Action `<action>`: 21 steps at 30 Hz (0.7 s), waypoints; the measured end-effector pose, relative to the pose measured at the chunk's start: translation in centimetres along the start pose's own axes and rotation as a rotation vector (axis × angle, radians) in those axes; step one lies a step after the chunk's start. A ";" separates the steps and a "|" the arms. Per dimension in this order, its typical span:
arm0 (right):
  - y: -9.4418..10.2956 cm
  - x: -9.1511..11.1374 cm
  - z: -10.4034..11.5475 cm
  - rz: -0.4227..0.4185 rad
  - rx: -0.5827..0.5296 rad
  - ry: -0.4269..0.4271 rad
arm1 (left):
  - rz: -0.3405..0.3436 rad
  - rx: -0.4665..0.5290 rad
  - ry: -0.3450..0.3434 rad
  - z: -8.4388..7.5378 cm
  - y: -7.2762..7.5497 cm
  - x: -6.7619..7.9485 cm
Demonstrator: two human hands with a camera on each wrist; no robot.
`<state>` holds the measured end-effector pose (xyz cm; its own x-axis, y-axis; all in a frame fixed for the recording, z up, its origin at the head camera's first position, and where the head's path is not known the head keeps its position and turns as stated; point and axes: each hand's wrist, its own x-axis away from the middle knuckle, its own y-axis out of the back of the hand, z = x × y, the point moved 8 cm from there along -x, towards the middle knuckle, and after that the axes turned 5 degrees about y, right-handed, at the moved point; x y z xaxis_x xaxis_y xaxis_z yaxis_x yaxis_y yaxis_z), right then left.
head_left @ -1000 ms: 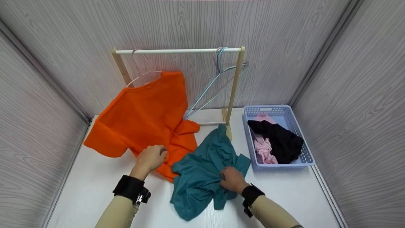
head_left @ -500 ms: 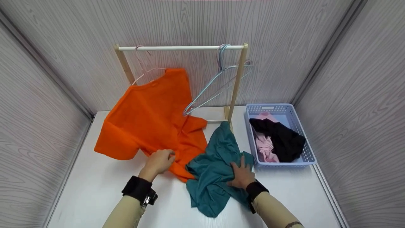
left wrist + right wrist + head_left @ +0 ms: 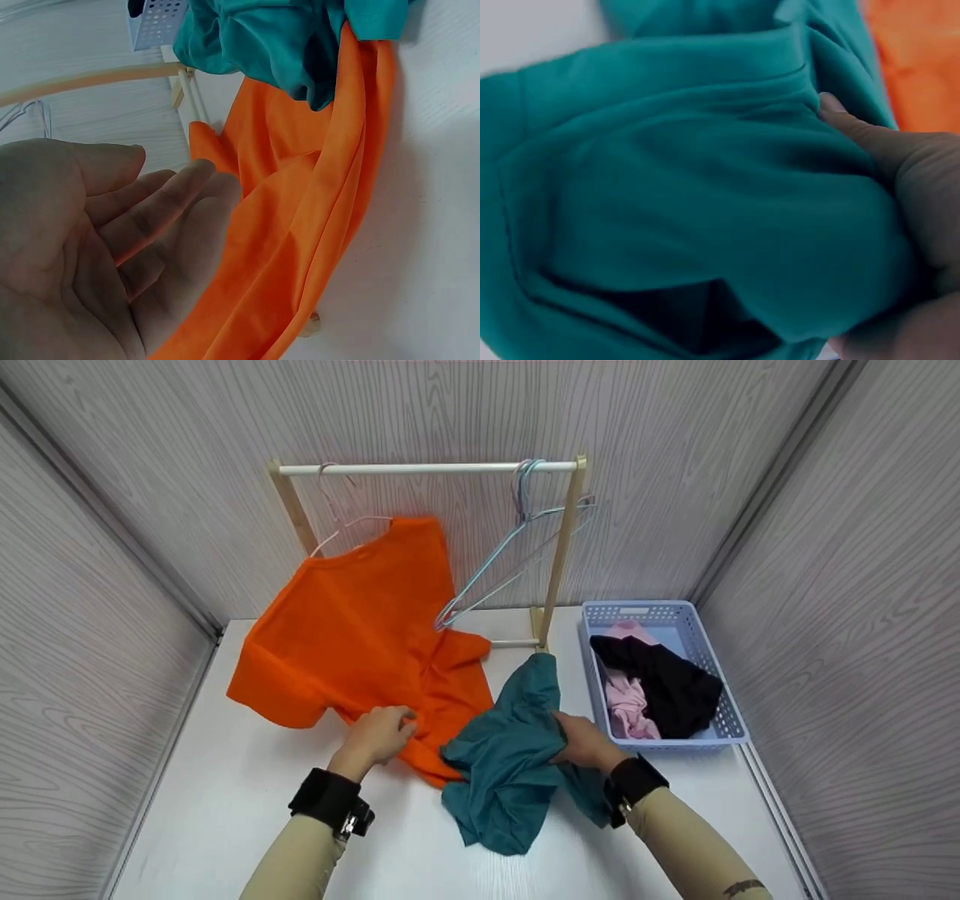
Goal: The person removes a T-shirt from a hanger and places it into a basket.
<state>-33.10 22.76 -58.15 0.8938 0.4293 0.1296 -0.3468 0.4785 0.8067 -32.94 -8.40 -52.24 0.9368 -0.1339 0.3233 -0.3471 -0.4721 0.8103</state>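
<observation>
My right hand (image 3: 585, 741) grips a crumpled teal garment (image 3: 510, 780) right of the middle of the table. In the right wrist view the thumb (image 3: 855, 127) lies over a fold of the teal cloth (image 3: 705, 195), near a stitched hem; the other fingers are mostly hidden. My left hand (image 3: 377, 737) holds nothing, its fingers loosely bent beside the lower part of an orange T-shirt (image 3: 352, 622). That shirt hangs from a pink hanger (image 3: 367, 519), its bottom spread on the table. In the left wrist view the left palm (image 3: 45, 247) faces the orange cloth (image 3: 277, 225).
A clothes rack with a white rail (image 3: 427, 469) and wooden posts stands at the back. Several hangers, one light blue (image 3: 487, 564), hang at its right end. To the right, a blue basket (image 3: 667, 744) contains black cloth (image 3: 675, 690) and pink cloth (image 3: 628, 705).
My right hand let go of the teal garment, spread over it, then took hold again farther right, gathering the cloth. The left hand shifted slightly right and stays unloaded.
</observation>
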 end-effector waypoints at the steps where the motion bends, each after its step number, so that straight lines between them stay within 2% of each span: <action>1: 1.1 -0.1 0.9 -0.008 0.010 0.050 | 0.000 -0.003 -0.002 -0.1 0.1 0.0; 4: 4.2 -0.2 3.1 -0.042 0.020 0.144 | -0.005 -0.019 -0.006 -0.1 0.2 -0.1; 6: 6.2 -0.2 4.1 -0.080 0.012 0.153 | -0.009 -0.023 -0.009 -0.2 0.4 0.0; 12: 10.8 -0.5 5.1 -0.221 0.015 0.096 | 0.002 -0.010 0.000 -0.2 0.7 0.4; 16: 13.3 -0.6 4.9 -0.235 0.047 0.026 | 0.016 -0.007 0.000 -0.3 1.0 0.5; 21: 17.6 -0.4 5.7 -0.247 0.060 0.004 | 0.028 0.006 0.008 -0.2 1.1 0.7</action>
<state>-37.97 26.65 -40.72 0.9482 0.3080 -0.0776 -0.1006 0.5230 0.8463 -32.73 -8.89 -51.01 0.9263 -0.1405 0.3496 -0.3730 -0.4732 0.7981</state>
